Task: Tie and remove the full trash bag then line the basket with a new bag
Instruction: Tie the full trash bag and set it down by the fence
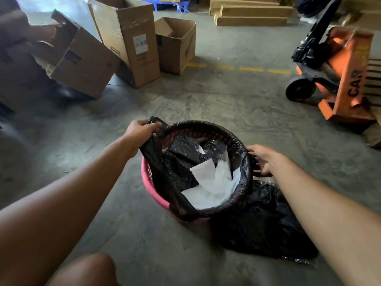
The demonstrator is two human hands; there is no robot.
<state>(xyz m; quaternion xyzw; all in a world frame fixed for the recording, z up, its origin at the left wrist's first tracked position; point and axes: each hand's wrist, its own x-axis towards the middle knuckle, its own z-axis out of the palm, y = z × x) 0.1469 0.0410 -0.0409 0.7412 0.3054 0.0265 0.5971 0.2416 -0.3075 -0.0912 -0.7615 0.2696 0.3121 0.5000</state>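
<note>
A pink plastic basket (pixel 148 183) stands on the concrete floor in front of me, lined with a black trash bag (pixel 243 162) folded over its rim. Inside lie white paper and crumpled black plastic. My left hand (pixel 140 133) is shut on the bag's left handle loop, pulled up off the rim, so the pink rim shows bare on the left. My right hand (pixel 263 159) touches the bag's edge on the right side of the rim, fingers bent around it. A second black bag (pixel 266 221) lies crumpled on the floor to the right of the basket.
Several open cardboard boxes (pixel 127 42) stand at the back left. An orange pallet jack (pixel 338 75) is parked at the right. Long flat cartons (pixel 251 13) are stacked at the back. A dashed yellow line (pixel 251 69) crosses the floor. My knee (pixel 90 269) is at the bottom.
</note>
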